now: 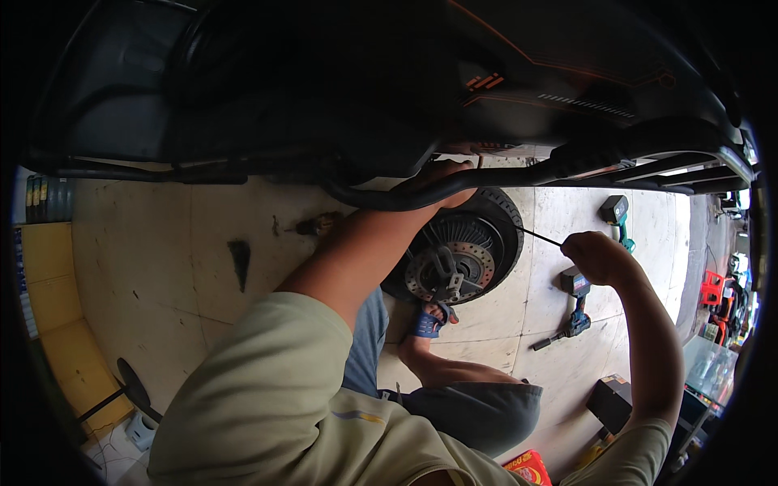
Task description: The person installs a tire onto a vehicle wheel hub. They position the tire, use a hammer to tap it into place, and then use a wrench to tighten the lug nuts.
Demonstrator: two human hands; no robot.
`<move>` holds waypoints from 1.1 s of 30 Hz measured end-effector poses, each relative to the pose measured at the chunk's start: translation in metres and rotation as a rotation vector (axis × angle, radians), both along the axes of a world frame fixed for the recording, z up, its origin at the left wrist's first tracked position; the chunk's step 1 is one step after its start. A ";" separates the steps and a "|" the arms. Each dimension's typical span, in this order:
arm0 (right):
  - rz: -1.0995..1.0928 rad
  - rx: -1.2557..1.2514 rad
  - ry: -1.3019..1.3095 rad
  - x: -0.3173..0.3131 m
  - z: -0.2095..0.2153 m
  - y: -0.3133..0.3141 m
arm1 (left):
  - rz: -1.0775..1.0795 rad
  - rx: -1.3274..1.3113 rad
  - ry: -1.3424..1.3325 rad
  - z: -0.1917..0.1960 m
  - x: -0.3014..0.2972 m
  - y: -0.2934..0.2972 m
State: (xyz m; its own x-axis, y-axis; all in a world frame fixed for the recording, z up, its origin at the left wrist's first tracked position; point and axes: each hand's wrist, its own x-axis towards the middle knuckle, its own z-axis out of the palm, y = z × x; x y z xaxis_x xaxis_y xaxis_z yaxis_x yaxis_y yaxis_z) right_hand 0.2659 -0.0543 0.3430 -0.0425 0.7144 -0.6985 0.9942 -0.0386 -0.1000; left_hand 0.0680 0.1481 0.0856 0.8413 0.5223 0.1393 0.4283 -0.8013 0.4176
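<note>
My right hand [593, 255] is closed around one end of a thin dark rod [541, 236], its grip hidden in my fist. The rod's other end meets the tire of a wheel [509, 212] with a drilled brake disc [483, 253] and a grey metal bracket at its hub. My left hand [455, 193] reaches over the wheel's upper side, under a two-wheeler's black body. A black tube [389, 199] crosses in front of it, hiding much of the fingers, so I cannot see whether they grip anything. My sandaled foot [431, 320] is against the wheel's lower edge.
The vehicle's black bodywork [324, 81] hangs low across the top. Two cordless power tools, one green [619, 215] and one blue [577, 317], lie on the tiled floor to the right. A dark box [610, 402] and a red package [528, 467] are nearer me. A yellow cabinet [53, 275] stands left.
</note>
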 end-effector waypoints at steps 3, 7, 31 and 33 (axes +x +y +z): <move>0.071 -0.052 -0.014 -0.001 0.012 0.016 | 0.051 -0.059 0.052 -0.004 0.001 -0.001; 0.199 -0.108 -0.068 0.002 0.012 0.028 | 0.045 -0.173 0.106 0.003 -0.001 0.000; 0.041 -0.264 0.075 0.043 -0.037 0.051 | 0.016 -0.206 0.023 0.050 -0.009 0.004; -0.146 -0.162 0.074 0.016 -0.037 0.020 | 0.020 -0.186 0.005 0.053 -0.009 0.004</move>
State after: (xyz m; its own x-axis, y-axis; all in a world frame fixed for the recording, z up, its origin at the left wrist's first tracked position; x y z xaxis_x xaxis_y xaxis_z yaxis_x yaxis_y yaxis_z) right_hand 0.2819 -0.0346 0.3065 -0.0021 0.5958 -0.8031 0.9672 -0.2027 -0.1529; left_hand 0.0587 0.1523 0.1383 0.8309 0.5554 0.0343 0.4461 -0.7016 0.5556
